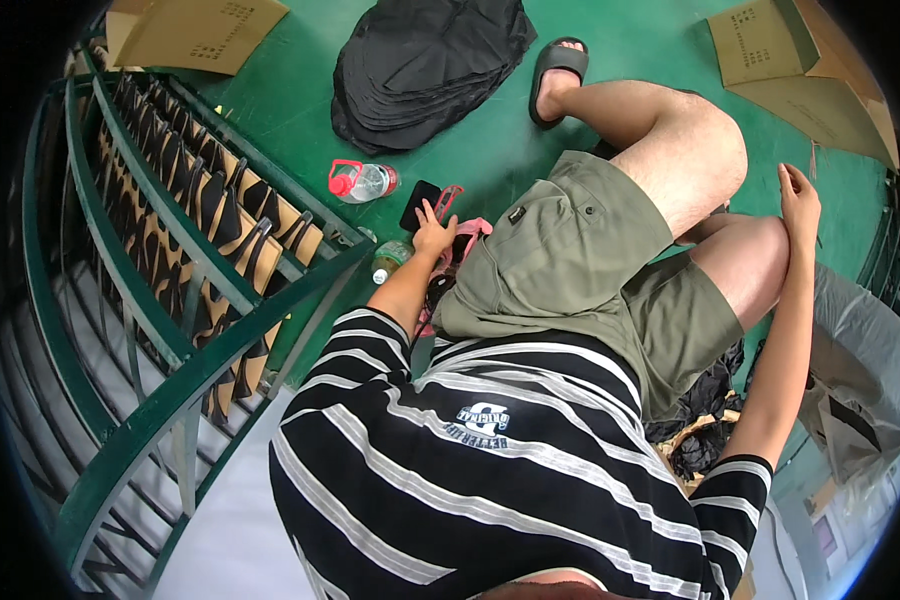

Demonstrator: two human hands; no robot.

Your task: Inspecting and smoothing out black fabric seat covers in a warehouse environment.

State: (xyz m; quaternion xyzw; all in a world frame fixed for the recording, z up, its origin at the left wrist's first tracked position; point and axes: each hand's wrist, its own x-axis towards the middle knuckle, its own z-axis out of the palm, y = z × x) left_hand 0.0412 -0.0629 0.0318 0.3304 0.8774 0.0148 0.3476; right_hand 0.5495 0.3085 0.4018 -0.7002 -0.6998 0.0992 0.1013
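Black phone [421,203] under left hand [433,236]

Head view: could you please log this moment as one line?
left hand: on black phone | right hand: rests on knee | clear bottle on green floor

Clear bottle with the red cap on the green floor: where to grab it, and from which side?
Grip the water bottle around its clear body, coming from above. It lies on its side with the red cap to the picture's left, so a hand can close across the exposed barrel.

Phone [422,203] partly hidden under left hand [433,235].
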